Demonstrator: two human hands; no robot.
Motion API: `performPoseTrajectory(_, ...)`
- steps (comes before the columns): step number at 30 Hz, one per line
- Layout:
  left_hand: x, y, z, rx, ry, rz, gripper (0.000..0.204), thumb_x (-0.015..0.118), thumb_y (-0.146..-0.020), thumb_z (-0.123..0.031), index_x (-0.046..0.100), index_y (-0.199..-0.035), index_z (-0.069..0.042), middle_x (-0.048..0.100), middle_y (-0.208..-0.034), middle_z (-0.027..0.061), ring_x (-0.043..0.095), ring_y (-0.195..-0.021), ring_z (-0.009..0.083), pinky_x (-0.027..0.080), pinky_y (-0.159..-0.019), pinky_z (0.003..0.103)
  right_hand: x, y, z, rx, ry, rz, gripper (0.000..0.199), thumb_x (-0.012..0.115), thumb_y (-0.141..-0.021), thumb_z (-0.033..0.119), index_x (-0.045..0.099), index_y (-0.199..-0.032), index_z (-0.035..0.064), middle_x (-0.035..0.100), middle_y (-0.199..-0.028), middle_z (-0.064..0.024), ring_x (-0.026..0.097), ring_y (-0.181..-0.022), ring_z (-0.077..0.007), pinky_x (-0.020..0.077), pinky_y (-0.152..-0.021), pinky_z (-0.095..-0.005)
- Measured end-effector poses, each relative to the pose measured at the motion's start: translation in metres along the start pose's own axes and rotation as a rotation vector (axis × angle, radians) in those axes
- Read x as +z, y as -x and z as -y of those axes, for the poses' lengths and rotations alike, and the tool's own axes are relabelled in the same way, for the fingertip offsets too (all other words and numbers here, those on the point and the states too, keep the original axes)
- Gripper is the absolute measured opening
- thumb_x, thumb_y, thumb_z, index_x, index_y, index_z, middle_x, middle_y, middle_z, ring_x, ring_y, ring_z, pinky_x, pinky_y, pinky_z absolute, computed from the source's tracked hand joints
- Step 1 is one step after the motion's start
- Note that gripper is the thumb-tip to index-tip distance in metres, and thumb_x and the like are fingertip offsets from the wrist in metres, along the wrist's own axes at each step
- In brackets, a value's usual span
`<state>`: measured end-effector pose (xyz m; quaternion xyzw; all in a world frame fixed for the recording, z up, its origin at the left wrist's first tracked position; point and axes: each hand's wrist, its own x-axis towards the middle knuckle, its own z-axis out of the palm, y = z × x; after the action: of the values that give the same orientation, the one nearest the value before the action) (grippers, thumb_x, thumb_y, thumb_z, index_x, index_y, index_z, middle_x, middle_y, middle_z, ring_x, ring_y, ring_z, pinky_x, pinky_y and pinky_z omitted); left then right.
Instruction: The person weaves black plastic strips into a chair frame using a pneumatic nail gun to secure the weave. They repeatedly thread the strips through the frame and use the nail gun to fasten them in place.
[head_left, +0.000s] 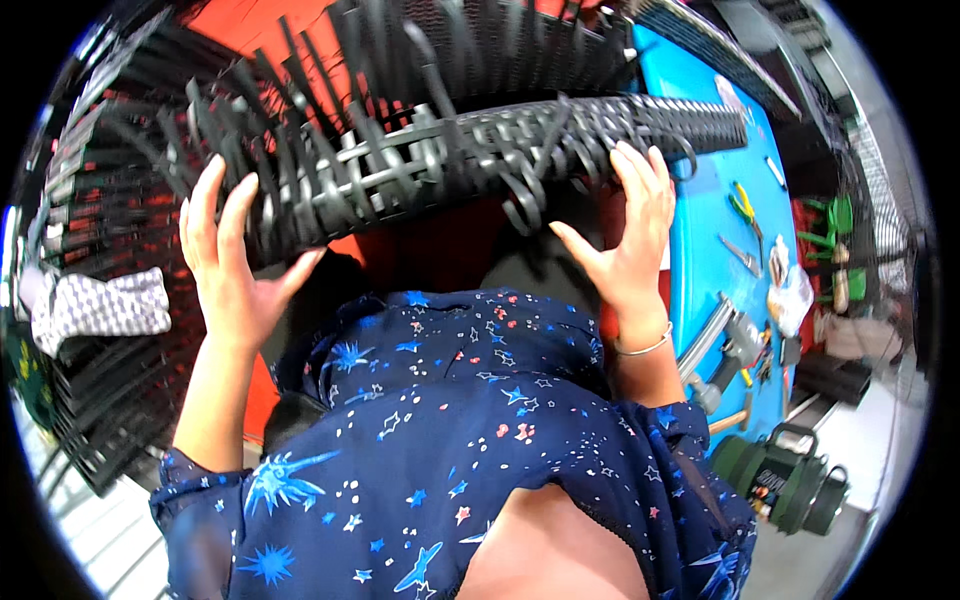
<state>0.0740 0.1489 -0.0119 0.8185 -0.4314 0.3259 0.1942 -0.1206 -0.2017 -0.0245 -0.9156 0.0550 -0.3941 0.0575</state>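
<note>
A long piece of woven black plastic strips (400, 165) lies across in front of me, above my lap. Many loose strip ends stick up from its left half, and a few curled strips (525, 195) hang from its middle. At the left end of the weave is my left hand (235, 250), fingers spread and thumb out. My right hand (628, 225) has its fingers apart by the lower edge, right of the curled strips. Its fingertips are at the weave; whether they touch it I cannot tell. Neither hand is closed round anything.
On the right, a blue table (690, 235) bears yellow-handled pliers (742, 203), a grey power tool (738, 342), a plastic bag (790, 300) and other tools. Below it stands a dark green jug (785, 485). More black strips and a checkered cloth (110, 303) are at left.
</note>
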Motion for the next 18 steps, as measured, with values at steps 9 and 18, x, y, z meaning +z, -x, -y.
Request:
performPoseTrajectory(9,0.036,0.055,0.020,-0.650,0.975,-0.200,0.116,0.094,-0.073,-0.031,0.023,-0.161,-0.005,0.043,-0.156,0.0198,0.046,-0.142,0.0312,0.038,-0.117,0.045,0.030,-0.034,-0.042,-0.169,0.084,-0.055,0.072,0.088,-0.069,0.024,0.062,-0.135,0.0150,0.067,-0.138,-0.0033,0.059,-0.132,-0.0217,0.0258,-0.116,-0.0410)
performPoseTrajectory(18,0.059,0.037,0.053,-0.639,0.792,-0.071,0.093,0.093,-0.077,-0.024,0.043,-0.152,0.000,0.065,-0.136,0.0140,0.062,-0.125,0.0201,0.046,-0.109,0.035,0.029,-0.083,-0.046,-0.196,0.375,0.126,0.079,0.090,-0.062,0.016,0.064,-0.136,0.0216,0.067,-0.137,-0.0004,0.058,-0.133,-0.0233,0.0313,-0.113,-0.0441)
